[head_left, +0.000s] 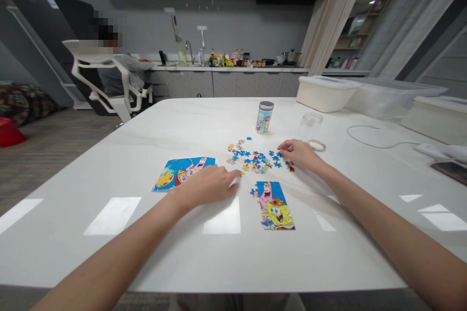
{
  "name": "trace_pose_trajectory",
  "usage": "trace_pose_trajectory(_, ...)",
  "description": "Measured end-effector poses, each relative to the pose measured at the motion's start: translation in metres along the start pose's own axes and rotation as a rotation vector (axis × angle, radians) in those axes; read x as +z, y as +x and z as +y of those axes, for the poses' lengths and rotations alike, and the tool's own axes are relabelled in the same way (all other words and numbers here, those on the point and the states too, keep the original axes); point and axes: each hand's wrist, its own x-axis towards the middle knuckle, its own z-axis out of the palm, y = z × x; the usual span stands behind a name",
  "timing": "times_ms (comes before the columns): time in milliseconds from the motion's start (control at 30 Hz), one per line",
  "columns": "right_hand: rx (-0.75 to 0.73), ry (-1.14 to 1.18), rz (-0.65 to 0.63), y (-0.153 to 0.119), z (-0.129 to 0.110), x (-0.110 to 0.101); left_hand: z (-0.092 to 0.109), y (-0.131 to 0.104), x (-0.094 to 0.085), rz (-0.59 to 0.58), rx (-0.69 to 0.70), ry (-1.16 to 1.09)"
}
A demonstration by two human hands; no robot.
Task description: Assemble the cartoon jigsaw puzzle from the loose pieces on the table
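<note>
Loose jigsaw puzzle pieces [257, 159], mostly blue with some yellow and pink, lie scattered mid-table. My left hand [213, 184] rests low over the table, its index finger stretched to a small yellow piece [241, 173] and its thumb apart. At the pile's right edge, the fingers of my right hand [299, 153] pinch at a blue puzzle piece, partly hidden by the fingertips. A joined puzzle section [275, 206] with a pink starfish and a yellow sponge character lies in front. Partly under my left hand is a printed picture sheet [182, 172].
A cartoon-printed can [264, 117] with a metal lid stands behind the pieces. To its right are a clear jar [311, 124] and a round lid [316, 145]. Storage boxes [326, 95], a white cable [383, 146] and a phone [450, 172] occupy the right side. A person sits in a white chair [109, 70] beyond the table.
</note>
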Motion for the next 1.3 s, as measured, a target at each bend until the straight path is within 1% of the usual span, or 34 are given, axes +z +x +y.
trace_pose_trajectory(100, -0.061, -0.035, 0.005, -0.001, -0.002, 0.001, 0.001, 0.0, 0.002, 0.014, -0.069, 0.022)
trace_pose_trajectory(167, -0.099, -0.04, 0.009, -0.002, -0.004, 0.002, -0.001, 0.001, 0.004, 0.054, -0.156, 0.015)
trace_pose_trajectory(267, -0.128, -0.028, 0.009, -0.003, -0.009, 0.005, -0.008, 0.008, 0.006, 0.101, -0.297, -0.078)
trace_pose_trajectory(300, -0.132, -0.025, 0.01, -0.004, -0.01, 0.006, -0.011, 0.013, 0.006, 0.094, -0.327, -0.124)
trace_pose_trajectory(367, -0.14, -0.025, 0.016, -0.004, -0.011, 0.007, -0.019, 0.023, 0.004, 0.085, -0.353, -0.185)
trace_pose_trajectory(467, -0.152, -0.03, 0.024, -0.004, -0.011, 0.009, -0.028, 0.043, 0.0, 0.071, -0.328, -0.233)
trace_pose_trajectory(600, -0.149, -0.027, 0.034, -0.004, -0.01, 0.008, -0.035, 0.068, -0.002, 0.045, -0.34, -0.334)
trace_pose_trajectory(700, -0.147, -0.031, 0.05, -0.005, -0.01, 0.007, -0.039, 0.082, -0.002, -0.013, -0.391, -0.436)
trace_pose_trajectory(800, -0.161, -0.044, 0.049, -0.006, -0.012, 0.006, -0.043, 0.09, -0.003, -0.098, -0.446, -0.551)
trace_pose_trajectory(900, -0.162, -0.032, 0.04, -0.006, -0.013, 0.006, -0.045, 0.089, -0.008, -0.178, -0.466, -0.687)
trace_pose_trajectory(1033, -0.232, 0.072, 0.031, -0.01, -0.024, 0.005, -0.036, 0.076, -0.017, -0.209, -0.436, -0.865)
trace_pose_trajectory(1100, -0.265, 0.224, -0.017, -0.014, -0.035, 0.004, -0.026, 0.066, -0.021, -0.199, -0.412, -0.966)
trace_pose_trajectory(1167, -0.263, 0.494, -0.151, -0.021, -0.048, 0.003, -0.014, 0.055, -0.022, -0.147, -0.392, -1.293)
trace_pose_trajectory(1200, -0.258, 0.63, -0.22, -0.024, -0.055, 0.003, -0.008, 0.051, -0.022, -0.127, -0.38, -1.404)
trace_pose_trajectory(1233, -0.241, 0.731, -0.264, -0.027, -0.061, 0.003, -0.002, 0.046, -0.022, -0.124, -0.38, -1.481)
trace_pose_trajectory(1300, -0.197, 0.861, -0.296, -0.033, -0.069, 0.003, 0.009, 0.039, -0.02, -0.08, -0.418, -1.576)
